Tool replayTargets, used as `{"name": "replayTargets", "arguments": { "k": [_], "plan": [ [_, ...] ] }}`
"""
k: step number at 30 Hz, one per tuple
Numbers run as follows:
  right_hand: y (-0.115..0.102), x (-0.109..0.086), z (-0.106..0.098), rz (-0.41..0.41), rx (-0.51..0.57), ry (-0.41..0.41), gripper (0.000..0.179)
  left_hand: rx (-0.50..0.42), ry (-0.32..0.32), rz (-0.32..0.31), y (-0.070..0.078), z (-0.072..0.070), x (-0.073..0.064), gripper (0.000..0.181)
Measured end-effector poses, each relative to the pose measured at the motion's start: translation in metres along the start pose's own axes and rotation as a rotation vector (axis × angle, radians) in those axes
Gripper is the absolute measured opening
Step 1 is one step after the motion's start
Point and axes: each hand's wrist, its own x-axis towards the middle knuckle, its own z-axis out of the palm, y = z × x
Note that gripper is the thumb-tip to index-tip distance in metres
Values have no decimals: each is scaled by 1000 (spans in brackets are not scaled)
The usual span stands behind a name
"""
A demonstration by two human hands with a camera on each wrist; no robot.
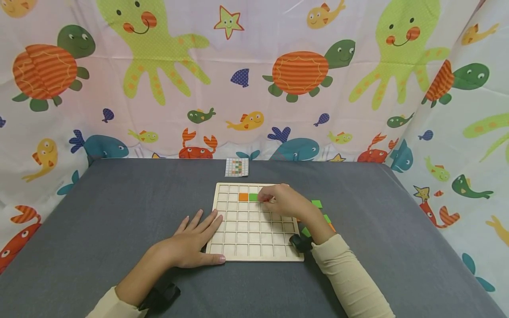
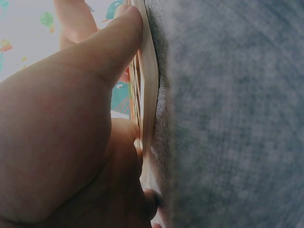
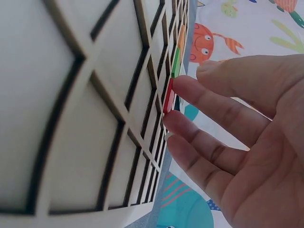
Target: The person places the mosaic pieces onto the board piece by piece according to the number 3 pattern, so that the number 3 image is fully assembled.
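A wooden grid board (image 1: 242,238) lies flat on the grey cloth. In one of its upper rows sit an orange tile (image 1: 243,197), a green tile (image 1: 253,197) and, beside them, a red tile (image 3: 168,96). Fingertips of my right hand (image 1: 284,201) touch the red tile; in the right wrist view the thumb stands apart from it. In the head view that hand mostly covers the red tile. My left hand (image 1: 191,247) rests with spread fingers on the board's left edge, its thumb along the front left corner.
Behind the board lies a small card (image 1: 237,167) with a grid of coloured squares. Several loose tiles, among them a green one (image 1: 317,203), lie right of the board, partly hidden by the right forearm. A printed curtain (image 1: 246,57) hangs behind the table.
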Motion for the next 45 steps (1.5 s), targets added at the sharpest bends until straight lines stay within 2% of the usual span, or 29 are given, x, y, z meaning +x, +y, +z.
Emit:
{"name": "replayTargets", "arguments": {
  "k": [8,11,17,21,25,27,28,31,32,34,36,40,45],
  "plan": [
    [0,-2,-4,-25,-12,-43,22,-17,2,9,-3,2,1,107],
    [1,-6,-8,6,-28,-58,24,-31,11,20,-6,6,2,108],
    [2,-21,-31,151,-84,-34,27,6,26,2,-15,16,7,111],
    [1,-38,-54,245,-142,-58,31,-5,12,8,-10,11,6,110],
    [1,-52,-72,392,-193,-94,35,-30,2,16,-4,5,3,109],
    [1,-57,-76,469,-229,-106,37,-21,-3,6,-6,6,4,109],
    [2,-58,-78,508,-249,-115,32,-18,-4,-1,-7,8,4,110],
    [8,-58,-76,602,-306,-143,10,-11,7,-9,-12,14,7,112],
    [10,-58,-74,626,-320,-149,10,-9,10,-11,-13,15,8,112],
    [15,-55,-69,672,-339,-158,14,-4,17,-15,-16,18,9,113],
    [20,-53,-63,698,-351,-159,9,9,17,-25,-18,21,11,113],
    [28,-48,-53,722,-370,-148,26,19,14,-36,-20,23,12,113],
    [35,-42,-47,743,-392,-119,25,15,12,-33,-16,18,10,112]
  ]
}}
